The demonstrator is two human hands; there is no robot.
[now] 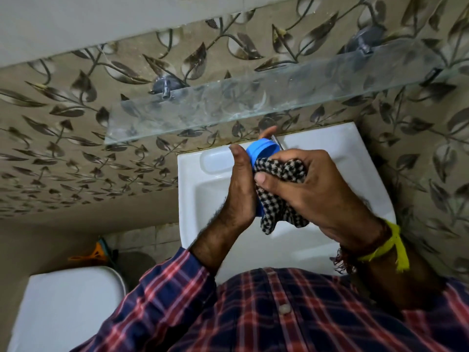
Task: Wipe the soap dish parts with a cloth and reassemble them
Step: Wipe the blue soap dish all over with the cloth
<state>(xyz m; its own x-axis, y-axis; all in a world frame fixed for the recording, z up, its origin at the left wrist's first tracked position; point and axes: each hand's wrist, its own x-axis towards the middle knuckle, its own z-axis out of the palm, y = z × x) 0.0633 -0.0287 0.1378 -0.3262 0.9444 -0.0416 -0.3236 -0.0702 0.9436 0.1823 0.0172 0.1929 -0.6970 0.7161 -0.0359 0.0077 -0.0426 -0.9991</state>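
A blue plastic soap dish part is held upright over the white sink. My left hand grips it from the left side, thumb up and a fingertip showing behind its top edge. My right hand presses a black-and-white checked cloth against the inside of the blue part. The cloth covers most of the part and hangs below my palms. Any other soap dish part is hidden from me.
A glass shelf on metal brackets juts out above the sink, close over my hands. A tap tip shows behind the blue part. The leaf-patterned tiled wall surrounds the sink. A white toilet lid sits lower left, an orange item behind it.
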